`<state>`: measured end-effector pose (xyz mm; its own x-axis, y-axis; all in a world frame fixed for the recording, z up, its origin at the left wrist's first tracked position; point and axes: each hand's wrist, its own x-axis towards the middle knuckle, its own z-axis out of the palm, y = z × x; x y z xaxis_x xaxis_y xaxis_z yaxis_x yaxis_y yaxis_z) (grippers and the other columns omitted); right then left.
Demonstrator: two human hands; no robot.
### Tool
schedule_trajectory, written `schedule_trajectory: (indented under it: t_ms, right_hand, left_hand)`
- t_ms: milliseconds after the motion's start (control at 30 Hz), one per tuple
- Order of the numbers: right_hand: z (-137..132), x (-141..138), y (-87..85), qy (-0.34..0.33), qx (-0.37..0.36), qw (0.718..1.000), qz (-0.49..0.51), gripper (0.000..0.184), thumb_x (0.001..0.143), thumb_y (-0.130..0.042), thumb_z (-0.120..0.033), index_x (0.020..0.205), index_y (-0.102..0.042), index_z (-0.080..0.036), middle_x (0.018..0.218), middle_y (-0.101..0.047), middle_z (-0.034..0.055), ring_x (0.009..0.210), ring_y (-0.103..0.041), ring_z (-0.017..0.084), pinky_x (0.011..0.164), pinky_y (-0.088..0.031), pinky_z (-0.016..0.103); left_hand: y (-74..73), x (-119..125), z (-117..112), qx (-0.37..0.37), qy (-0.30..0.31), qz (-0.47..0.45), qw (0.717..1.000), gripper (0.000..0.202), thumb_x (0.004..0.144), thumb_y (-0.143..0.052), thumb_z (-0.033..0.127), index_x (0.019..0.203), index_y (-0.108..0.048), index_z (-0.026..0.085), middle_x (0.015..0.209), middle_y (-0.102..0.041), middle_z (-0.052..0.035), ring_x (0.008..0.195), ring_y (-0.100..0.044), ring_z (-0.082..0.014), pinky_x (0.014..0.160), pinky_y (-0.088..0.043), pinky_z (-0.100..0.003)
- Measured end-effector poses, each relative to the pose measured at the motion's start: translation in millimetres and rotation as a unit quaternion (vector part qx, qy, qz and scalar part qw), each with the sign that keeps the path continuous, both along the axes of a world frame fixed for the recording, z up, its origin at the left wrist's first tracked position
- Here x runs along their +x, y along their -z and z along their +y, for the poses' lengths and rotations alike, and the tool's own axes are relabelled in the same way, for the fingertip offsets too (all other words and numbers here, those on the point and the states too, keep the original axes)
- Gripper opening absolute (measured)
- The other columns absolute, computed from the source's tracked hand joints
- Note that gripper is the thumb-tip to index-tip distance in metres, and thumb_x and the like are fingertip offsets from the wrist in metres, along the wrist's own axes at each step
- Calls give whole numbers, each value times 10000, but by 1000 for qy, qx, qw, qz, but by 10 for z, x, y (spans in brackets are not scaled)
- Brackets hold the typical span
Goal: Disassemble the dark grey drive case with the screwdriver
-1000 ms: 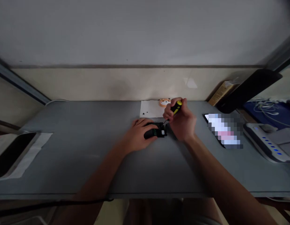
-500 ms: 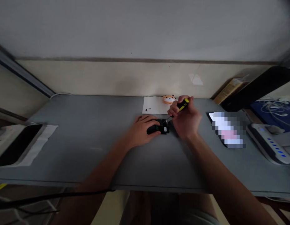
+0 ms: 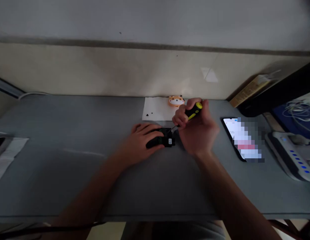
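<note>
My left hand (image 3: 141, 143) is wrapped over the left part of a small black device (image 3: 166, 141) and holds it against the table. The device carries a small white label near its right end, and my fingers hide part of it. A screwdriver (image 3: 194, 112) with a black and yellow handle is gripped in my right hand (image 3: 200, 133). It slants down to the left, its thin shaft reaching the top of the device; I cannot make out exactly where the tip sits.
Behind the device lies white paper (image 3: 157, 106) with small dark bits on it and an orange-and-white animal-faced object (image 3: 176, 100). To the right are a lit phone (image 3: 233, 133) and a white power strip (image 3: 290, 155). The grey table (image 3: 69, 133) meets the wall behind.
The camera view has shifted, moving the whole scene leftward and bringing it slightly nearer. Both hands keep their hold, with the screwdriver still at the device.
</note>
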<state>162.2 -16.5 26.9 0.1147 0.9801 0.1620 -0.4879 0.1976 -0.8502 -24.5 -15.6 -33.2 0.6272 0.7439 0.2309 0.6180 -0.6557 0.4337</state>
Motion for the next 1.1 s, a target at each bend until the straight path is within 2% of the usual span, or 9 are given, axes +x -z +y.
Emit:
schedule_trajectory:
  t_ms: [300, 533, 800, 967, 1100]
  right_hand:
    - [-35, 2, -40, 5, 9, 999, -36, 489, 1019, -449, -644, 726, -488, -255, 616, -329, -35, 498, -342, 122, 530, -440, 302]
    - [-61, -56, 10, 2, 19, 999, -37, 481, 1023, -457, -622, 726, -521, -249, 647, -364, -18, 524, -355, 124, 532, -422, 300]
    - [-65, -96, -1, -1, 25, 999, -42, 506, 988, -477, -685, 724, -493, -253, 634, -328, -32, 515, -317, 124, 518, -395, 298]
    - [-68, -124, -27, 10, 40, 999, -32, 500, 990, -504, -660, 710, -499, -245, 671, -347, -27, 514, -317, 112, 511, -370, 297]
    - [-71, -156, 2, -10, 44, 999, -29, 505, 970, -534, -674, 709, -501, -243, 655, -377, -29, 510, -322, 112, 505, -363, 299]
  left_hand:
    - [23, -15, -8, -1, -2, 10, 1000, 281, 1026, -607, 464, 1215, -726, 295, 1398, -662, -65, 1337, -557, -309, 1161, -387, -536]
    - [23, -15, -18, 9, 8, 0, 1000, 289, 1044, -573, 466, 1226, -696, 277, 1372, -671, -65, 1325, -573, -295, 1175, -368, -514]
    - [0, 21, -21, -21, -6, -8, 1000, 379, 1030, -588, 480, 1339, -590, 260, 1393, -667, -73, 1321, -584, -297, 1170, -373, -494]
    - [17, 15, -12, -17, -10, -12, 1000, 403, 1025, -602, 466, 1367, -576, 252, 1399, -665, -73, 1308, -593, -296, 1170, -367, -497]
    - [22, 14, -16, -17, -15, -9, 1000, 458, 1018, -607, 473, 1419, -549, 259, 1438, -644, -72, 1337, -575, -296, 1174, -374, -483]
